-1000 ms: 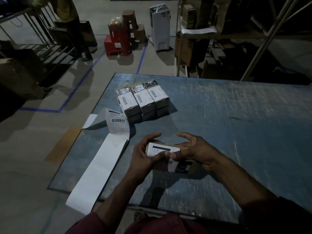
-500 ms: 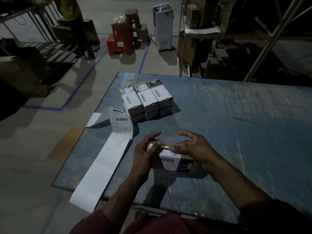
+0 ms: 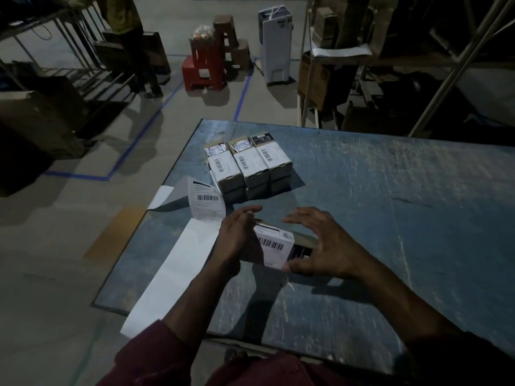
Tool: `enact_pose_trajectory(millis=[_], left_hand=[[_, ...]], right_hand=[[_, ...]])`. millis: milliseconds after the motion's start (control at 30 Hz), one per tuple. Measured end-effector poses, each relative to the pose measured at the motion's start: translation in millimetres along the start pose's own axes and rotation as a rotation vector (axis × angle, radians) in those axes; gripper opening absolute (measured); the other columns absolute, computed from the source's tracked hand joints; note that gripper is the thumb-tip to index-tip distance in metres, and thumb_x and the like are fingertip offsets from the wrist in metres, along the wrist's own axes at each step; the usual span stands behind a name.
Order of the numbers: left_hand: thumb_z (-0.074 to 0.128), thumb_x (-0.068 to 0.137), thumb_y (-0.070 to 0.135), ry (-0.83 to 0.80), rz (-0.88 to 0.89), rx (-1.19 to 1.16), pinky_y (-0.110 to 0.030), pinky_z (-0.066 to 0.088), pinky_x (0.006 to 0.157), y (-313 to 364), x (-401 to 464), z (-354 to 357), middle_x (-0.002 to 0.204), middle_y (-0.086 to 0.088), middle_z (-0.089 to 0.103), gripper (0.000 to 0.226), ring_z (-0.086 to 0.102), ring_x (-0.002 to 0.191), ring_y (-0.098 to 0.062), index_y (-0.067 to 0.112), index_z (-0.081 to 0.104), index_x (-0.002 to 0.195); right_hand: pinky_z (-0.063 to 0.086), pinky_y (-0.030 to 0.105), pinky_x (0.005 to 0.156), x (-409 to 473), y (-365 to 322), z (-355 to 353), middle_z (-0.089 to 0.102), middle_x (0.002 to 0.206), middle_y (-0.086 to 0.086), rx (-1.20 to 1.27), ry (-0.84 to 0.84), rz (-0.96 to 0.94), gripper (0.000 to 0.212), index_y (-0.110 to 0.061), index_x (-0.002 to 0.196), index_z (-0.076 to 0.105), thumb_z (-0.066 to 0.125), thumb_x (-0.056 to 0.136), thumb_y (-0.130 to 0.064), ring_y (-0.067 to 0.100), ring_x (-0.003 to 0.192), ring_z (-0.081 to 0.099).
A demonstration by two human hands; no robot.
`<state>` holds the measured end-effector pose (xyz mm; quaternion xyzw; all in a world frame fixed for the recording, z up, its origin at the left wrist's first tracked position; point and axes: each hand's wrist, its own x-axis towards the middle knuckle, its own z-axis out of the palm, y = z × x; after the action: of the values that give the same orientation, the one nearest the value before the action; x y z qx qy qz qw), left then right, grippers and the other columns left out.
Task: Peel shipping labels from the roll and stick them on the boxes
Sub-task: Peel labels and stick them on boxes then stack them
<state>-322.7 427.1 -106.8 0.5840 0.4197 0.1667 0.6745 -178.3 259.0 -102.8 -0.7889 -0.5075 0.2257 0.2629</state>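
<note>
Hands frame box [image 3: 278, 246] near table [image 3: 390, 218] edge: left hand [image 3: 237, 240] flat-fingered against its left end, right hand [image 3: 320, 243] spread, thumb pressing label [image 3: 274, 245] corner, nothing pinched. Best rub outward from barcode so edges seal without bubbles. Label strip [image 3: 178, 263] trails left, next label [image 3: 204, 200] curling up. Labelled boxes [image 3: 248, 162] stacked farther back.
</note>
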Motion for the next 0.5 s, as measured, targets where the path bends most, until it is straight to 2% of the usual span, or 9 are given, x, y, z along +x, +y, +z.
enact_pose_trajectory(millis=[67,167,233,300,333,433,500], left_hand=[[0.049,0.108,0.030,0.021,-0.072,-0.012,-0.042,0.062,0.069,11,10,0,0.086,-0.015,0.077,0.028,0.077,0.076,-0.030,0.022,0.075,0.115],[0.050,0.109,0.042,0.035,-0.208,-0.076,-0.041,0.063,0.065,34,21,-2,0.085,-0.017,0.074,0.032,0.076,0.075,-0.030,0.020,0.073,0.114],[0.044,0.108,0.055,0.007,-0.206,-0.082,-0.034,0.060,0.054,47,28,-6,0.079,-0.011,0.077,0.047,0.077,0.070,-0.024,0.017,0.070,0.117],[0.040,0.108,0.058,0.028,-0.124,-0.100,-0.026,0.054,0.045,60,34,-10,0.065,-0.001,0.075,0.051,0.073,0.057,-0.014,0.016,0.066,0.114],[0.039,0.108,0.059,0.050,-0.086,-0.133,-0.026,0.055,0.047,67,38,-12,0.069,0.001,0.075,0.051,0.072,0.058,-0.013,0.016,0.064,0.116],[0.044,0.104,0.066,0.146,-0.021,-0.177,-0.035,0.057,0.068,81,55,-26,0.116,-0.007,0.072,0.060,0.072,0.091,-0.016,0.019,0.056,0.138],[0.048,0.104,0.062,0.172,-0.008,-0.166,-0.040,0.056,0.083,81,65,-33,0.125,-0.009,0.069,0.051,0.067,0.105,-0.022,0.023,0.060,0.134]], right_hand=[[0.036,0.035,0.112,3,5,4,0.039,0.154,-0.009,-0.146,0.048,-0.098,0.106,-0.039,0.151,0.045,0.081,0.057,-0.073,0.013,0.142,0.034],[0.056,0.039,0.096,7,2,8,0.048,0.146,-0.004,-0.297,0.177,-0.168,0.097,-0.029,0.151,0.047,0.082,0.066,-0.057,0.018,0.130,0.049],[0.062,0.043,0.084,14,3,8,0.058,0.139,-0.003,-0.288,0.268,-0.185,0.089,-0.024,0.149,0.051,0.082,0.070,-0.051,0.019,0.117,0.061],[0.062,0.042,0.087,26,0,1,0.066,0.135,-0.003,-0.184,0.318,-0.135,0.089,-0.024,0.148,0.054,0.079,0.069,-0.056,0.017,0.110,0.068],[0.062,0.039,0.090,35,-4,-5,0.068,0.134,-0.003,-0.128,0.337,-0.088,0.092,-0.025,0.149,0.053,0.079,0.069,-0.062,0.015,0.108,0.069],[0.054,0.021,0.089,72,-14,-32,0.069,0.129,-0.008,-0.003,0.420,0.105,0.095,-0.028,0.149,0.052,0.087,0.068,-0.062,0.009,0.106,0.068],[0.051,0.023,0.091,108,-16,-48,0.070,0.133,-0.004,0.029,0.488,0.232,0.096,-0.029,0.149,0.052,0.090,0.066,-0.060,0.013,0.113,0.068]])
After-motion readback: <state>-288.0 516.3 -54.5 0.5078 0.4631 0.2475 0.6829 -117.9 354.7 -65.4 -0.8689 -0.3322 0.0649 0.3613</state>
